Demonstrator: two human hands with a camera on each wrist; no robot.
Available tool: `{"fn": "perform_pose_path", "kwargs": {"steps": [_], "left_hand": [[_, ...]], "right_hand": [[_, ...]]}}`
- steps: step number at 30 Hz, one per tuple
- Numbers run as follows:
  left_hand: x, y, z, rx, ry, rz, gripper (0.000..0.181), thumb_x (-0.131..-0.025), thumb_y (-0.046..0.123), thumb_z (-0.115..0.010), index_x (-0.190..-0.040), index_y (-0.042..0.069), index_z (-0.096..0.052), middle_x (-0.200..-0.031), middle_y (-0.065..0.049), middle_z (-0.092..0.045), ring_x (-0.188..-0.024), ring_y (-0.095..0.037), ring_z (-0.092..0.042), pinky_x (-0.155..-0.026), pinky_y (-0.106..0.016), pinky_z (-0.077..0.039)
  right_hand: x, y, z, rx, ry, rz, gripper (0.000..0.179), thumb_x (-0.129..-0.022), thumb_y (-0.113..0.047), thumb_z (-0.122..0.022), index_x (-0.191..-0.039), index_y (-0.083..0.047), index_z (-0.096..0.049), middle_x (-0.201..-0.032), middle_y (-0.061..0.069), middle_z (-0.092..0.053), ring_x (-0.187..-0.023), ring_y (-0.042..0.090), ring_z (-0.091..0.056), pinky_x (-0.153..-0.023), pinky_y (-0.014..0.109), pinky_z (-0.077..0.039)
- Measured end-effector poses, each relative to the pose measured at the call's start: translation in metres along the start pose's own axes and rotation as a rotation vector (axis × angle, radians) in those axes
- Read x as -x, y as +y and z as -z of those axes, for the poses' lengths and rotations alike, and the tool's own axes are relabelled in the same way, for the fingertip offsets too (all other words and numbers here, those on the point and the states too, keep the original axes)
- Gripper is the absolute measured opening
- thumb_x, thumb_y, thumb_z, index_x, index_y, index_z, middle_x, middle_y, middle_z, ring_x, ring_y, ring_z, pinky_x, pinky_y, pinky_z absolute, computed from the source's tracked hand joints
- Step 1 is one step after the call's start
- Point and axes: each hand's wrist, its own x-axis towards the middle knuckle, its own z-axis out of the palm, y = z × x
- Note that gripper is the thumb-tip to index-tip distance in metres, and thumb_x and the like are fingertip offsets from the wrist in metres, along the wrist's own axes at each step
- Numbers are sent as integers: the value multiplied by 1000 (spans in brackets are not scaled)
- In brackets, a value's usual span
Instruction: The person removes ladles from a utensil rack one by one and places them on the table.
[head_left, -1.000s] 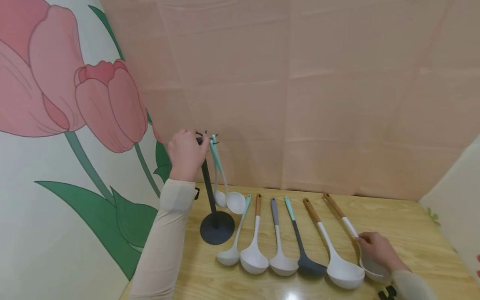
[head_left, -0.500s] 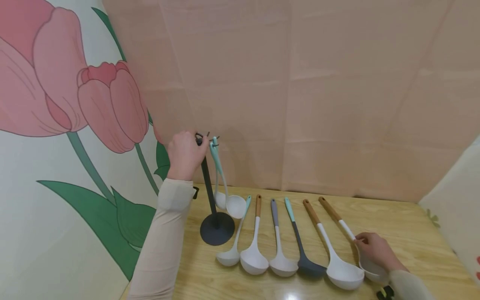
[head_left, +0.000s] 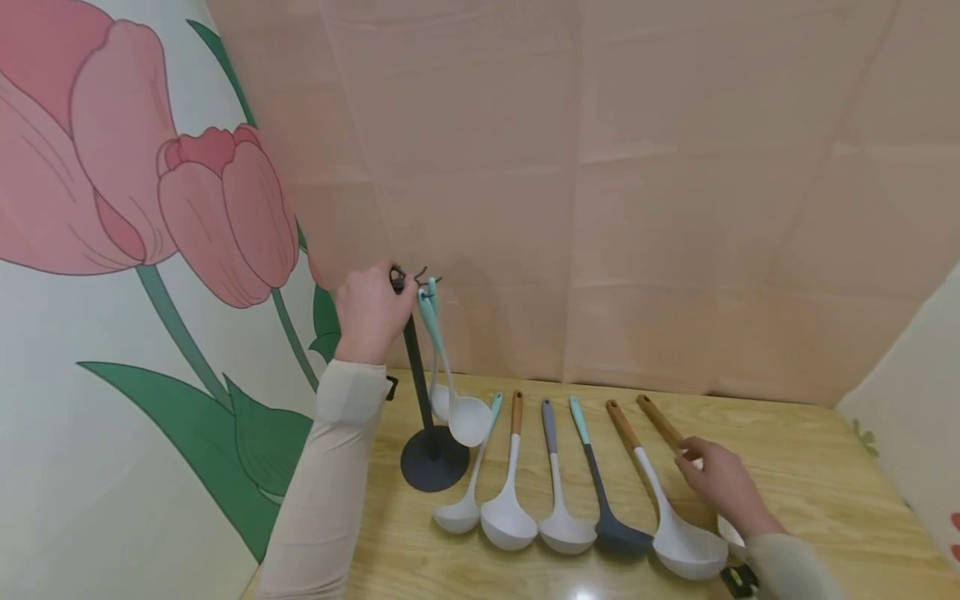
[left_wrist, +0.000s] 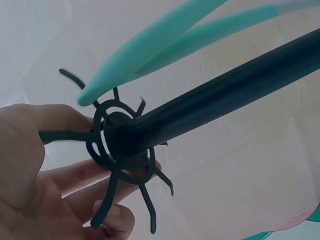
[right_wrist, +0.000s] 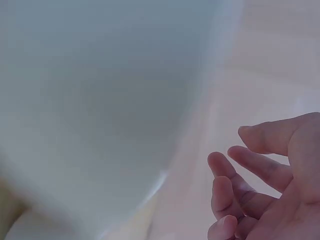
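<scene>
My left hand (head_left: 371, 310) grips the hooked top of a black utensil stand (head_left: 416, 367). In the left wrist view, its fingers lie around the ring of curved hooks (left_wrist: 115, 187). Two ladles with mint handles hang from that ring; the front one shows a white bowl (head_left: 469, 422). My right hand (head_left: 723, 485) is over the rightmost ladle (head_left: 660, 417), whose wooden handle points up and left; most of its white part is hidden. The right wrist view has relaxed fingers, thumb apart from them, beside a large blurred pale bowl (right_wrist: 110, 100).
Several ladles lie in a row on the wooden table (head_left: 840, 467): among them a grey-handled one (head_left: 551, 425), a dark one (head_left: 618, 533) and a wooden-handled white one (head_left: 690, 550). A pink cloth (head_left: 675, 208) covers the back; a tulip wall (head_left: 225, 208) stands left.
My right hand has moved up and left along the rightmost ladle, toward its wooden handle. The hook ring has turned slightly, bringing the front hanging ladle lower in view.
</scene>
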Motion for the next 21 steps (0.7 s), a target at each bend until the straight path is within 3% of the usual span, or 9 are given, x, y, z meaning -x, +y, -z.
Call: {"fn": "perform_pose_path", "kwargs": {"steps": [6,8,15,21], "left_hand": [[0,1,-3,-7,23,-14,29,-97,31,-54,-100,8,-71,-86,-14,-72,-75,-37,-62,-68,-46,-52],[0,0,-3,-9,20,-11,29,-97,31,-54,-99,9,-72,-87,-14,-71,-79,-37,-60,-70,-47,-50],[-1,-1,-2,-51,-34,13,41,-98,35,-51,-124,10,-70,-113,-17,-67,-94,-36,-51,-78,-50,-48],[-2,-2,-1,-56,-14,-1,38,-98,34,-51,-121,11,-72,-108,-16,-70,-90,-37,-54,-76,-50,-48]], "right_hand": [[-13,-55,-8,-105,27,50,28,-93,-7,-64,-117,6,-66,-96,18,-70,-54,12,-49,-49,28,-42],[-19,-73,-13,-134,41,67,25,-92,-6,-66,-115,5,-67,-97,16,-71,-55,9,-50,-50,27,-42],[-38,-132,-39,-214,39,107,23,-93,-7,-66,-115,0,-69,-93,9,-71,-64,10,-54,-58,27,-45],[-48,-177,-60,-314,-16,106,24,-93,-6,-66,-117,-1,-69,-94,7,-69,-65,11,-53,-58,27,-46]]}}
